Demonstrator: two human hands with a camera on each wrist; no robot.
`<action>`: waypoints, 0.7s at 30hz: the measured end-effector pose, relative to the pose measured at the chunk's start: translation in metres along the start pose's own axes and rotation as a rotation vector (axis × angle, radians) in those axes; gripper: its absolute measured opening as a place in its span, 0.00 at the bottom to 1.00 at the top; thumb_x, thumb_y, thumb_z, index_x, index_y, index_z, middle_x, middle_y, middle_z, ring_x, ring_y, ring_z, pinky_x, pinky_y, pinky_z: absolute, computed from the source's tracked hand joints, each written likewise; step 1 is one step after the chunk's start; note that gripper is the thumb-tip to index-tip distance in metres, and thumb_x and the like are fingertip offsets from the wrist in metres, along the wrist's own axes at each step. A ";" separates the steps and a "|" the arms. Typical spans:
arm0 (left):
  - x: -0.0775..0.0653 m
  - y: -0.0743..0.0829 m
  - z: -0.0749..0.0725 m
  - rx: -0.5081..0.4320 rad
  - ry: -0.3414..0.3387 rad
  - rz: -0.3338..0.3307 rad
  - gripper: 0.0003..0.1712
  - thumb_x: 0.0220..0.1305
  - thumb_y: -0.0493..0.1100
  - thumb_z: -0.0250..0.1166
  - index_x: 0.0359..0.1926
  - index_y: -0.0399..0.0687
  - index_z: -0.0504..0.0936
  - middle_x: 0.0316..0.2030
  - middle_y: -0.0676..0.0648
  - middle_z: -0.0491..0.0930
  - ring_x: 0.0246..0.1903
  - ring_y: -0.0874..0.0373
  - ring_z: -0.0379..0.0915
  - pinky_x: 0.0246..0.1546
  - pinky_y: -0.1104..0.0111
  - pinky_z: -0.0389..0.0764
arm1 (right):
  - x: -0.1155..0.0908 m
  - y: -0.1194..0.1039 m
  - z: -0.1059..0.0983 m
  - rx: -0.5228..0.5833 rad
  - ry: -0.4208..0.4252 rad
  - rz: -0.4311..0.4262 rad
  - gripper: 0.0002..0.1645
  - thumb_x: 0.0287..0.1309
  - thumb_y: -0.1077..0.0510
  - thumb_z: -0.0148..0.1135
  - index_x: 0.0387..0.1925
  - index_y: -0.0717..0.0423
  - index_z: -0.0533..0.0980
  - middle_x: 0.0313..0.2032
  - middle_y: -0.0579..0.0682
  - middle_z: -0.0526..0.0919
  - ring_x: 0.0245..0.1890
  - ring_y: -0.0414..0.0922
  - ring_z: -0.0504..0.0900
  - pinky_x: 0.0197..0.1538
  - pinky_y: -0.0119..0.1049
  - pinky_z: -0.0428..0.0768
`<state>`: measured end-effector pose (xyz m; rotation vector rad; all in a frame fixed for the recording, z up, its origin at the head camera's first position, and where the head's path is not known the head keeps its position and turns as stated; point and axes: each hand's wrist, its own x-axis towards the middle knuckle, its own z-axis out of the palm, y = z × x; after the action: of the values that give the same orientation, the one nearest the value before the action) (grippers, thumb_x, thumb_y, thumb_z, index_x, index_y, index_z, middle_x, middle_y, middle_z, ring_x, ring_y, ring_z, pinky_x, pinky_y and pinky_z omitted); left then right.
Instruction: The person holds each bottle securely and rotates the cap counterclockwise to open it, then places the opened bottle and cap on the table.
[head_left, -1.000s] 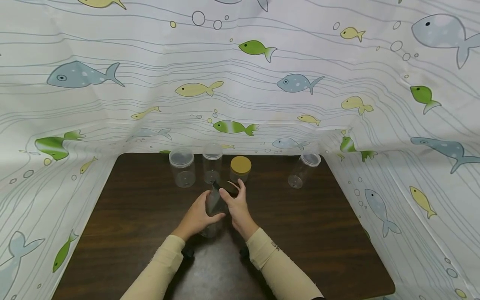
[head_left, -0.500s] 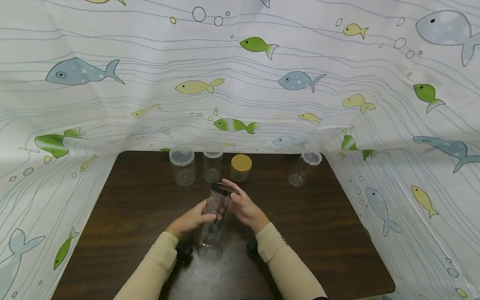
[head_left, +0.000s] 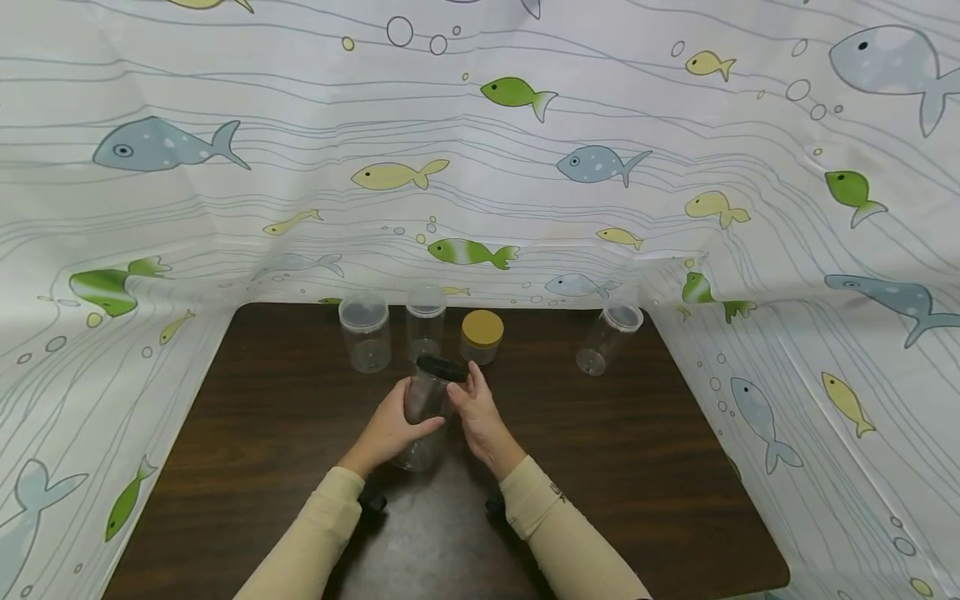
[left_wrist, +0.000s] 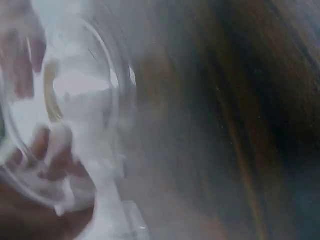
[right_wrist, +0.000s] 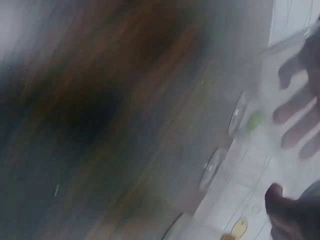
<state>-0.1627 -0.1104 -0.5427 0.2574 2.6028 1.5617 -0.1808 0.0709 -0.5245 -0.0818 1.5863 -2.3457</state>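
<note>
A tall clear plastic jar (head_left: 427, 404) with a black screw lid (head_left: 441, 367) is tilted above the table, its lid end up and leaning away. My left hand (head_left: 390, 429) grips the jar's body from the left, thumb across the near side. Against the lid's right edge is my right hand (head_left: 483, 421), thumb on the near side and fingers around the far side. In the left wrist view the clear jar (left_wrist: 117, 95) is blurred, with fingers seen through it. The right wrist view shows the right hand's fingers (right_wrist: 295, 112) spread apart from its thumb; the lid is not clear there.
Behind the hands stand two clear jars (head_left: 365, 333) (head_left: 425, 321) and a short jar with a yellow lid (head_left: 482, 330). Another clear jar (head_left: 603, 337) stands at the back right. A fish-patterned sheet (head_left: 480, 208) walls the back and sides of the brown table (head_left: 637, 483).
The jar swung lower and toward me half a second ago, its rim showing, and has come back up. My right hand has shifted round the lid and moved back left.
</note>
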 end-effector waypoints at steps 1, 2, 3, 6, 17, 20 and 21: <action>0.000 0.001 0.003 0.094 0.048 0.006 0.55 0.56 0.62 0.75 0.74 0.39 0.59 0.64 0.37 0.71 0.59 0.43 0.72 0.57 0.45 0.74 | -0.001 0.001 0.004 -0.019 0.043 -0.005 0.69 0.61 0.40 0.70 0.80 0.58 0.32 0.78 0.66 0.38 0.77 0.59 0.46 0.76 0.54 0.47; 0.000 0.001 0.006 0.174 0.095 0.026 0.56 0.54 0.64 0.75 0.73 0.39 0.60 0.64 0.37 0.72 0.58 0.42 0.73 0.55 0.44 0.74 | -0.001 0.003 0.008 -0.022 0.086 -0.005 0.68 0.61 0.41 0.70 0.80 0.57 0.32 0.77 0.67 0.43 0.76 0.59 0.51 0.76 0.54 0.49; 0.000 0.001 0.010 0.245 0.138 0.053 0.57 0.52 0.65 0.76 0.72 0.38 0.62 0.62 0.37 0.73 0.56 0.41 0.73 0.52 0.43 0.75 | -0.001 0.004 0.012 -0.014 0.124 -0.009 0.67 0.62 0.43 0.70 0.80 0.56 0.32 0.76 0.67 0.47 0.74 0.59 0.56 0.76 0.53 0.53; -0.001 0.003 0.020 0.436 0.267 0.130 0.57 0.48 0.66 0.78 0.68 0.36 0.66 0.58 0.36 0.75 0.52 0.39 0.75 0.44 0.42 0.76 | -0.001 0.009 0.018 0.001 0.216 -0.013 0.64 0.62 0.45 0.71 0.80 0.52 0.36 0.70 0.67 0.58 0.67 0.56 0.69 0.72 0.50 0.63; -0.003 0.005 0.018 0.369 0.203 0.155 0.58 0.48 0.63 0.79 0.69 0.33 0.64 0.58 0.35 0.74 0.52 0.40 0.74 0.49 0.42 0.75 | 0.001 0.008 0.014 0.017 0.250 -0.050 0.50 0.61 0.52 0.71 0.77 0.53 0.54 0.57 0.58 0.74 0.51 0.45 0.78 0.59 0.39 0.75; -0.001 0.002 0.013 0.285 0.140 0.141 0.57 0.51 0.61 0.79 0.71 0.34 0.62 0.60 0.36 0.73 0.53 0.42 0.73 0.52 0.46 0.76 | 0.001 0.005 0.012 0.033 0.201 -0.045 0.49 0.61 0.54 0.70 0.77 0.54 0.54 0.52 0.55 0.75 0.48 0.43 0.78 0.56 0.37 0.75; -0.001 0.001 0.012 0.255 0.118 0.139 0.57 0.52 0.60 0.78 0.71 0.34 0.62 0.61 0.35 0.72 0.53 0.42 0.73 0.53 0.47 0.76 | 0.000 0.005 0.011 0.035 0.188 -0.039 0.48 0.62 0.55 0.70 0.77 0.53 0.55 0.50 0.54 0.75 0.46 0.42 0.78 0.55 0.36 0.75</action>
<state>-0.1597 -0.1001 -0.5476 0.3843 2.9355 1.3157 -0.1776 0.0593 -0.5246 0.1200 1.6405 -2.4734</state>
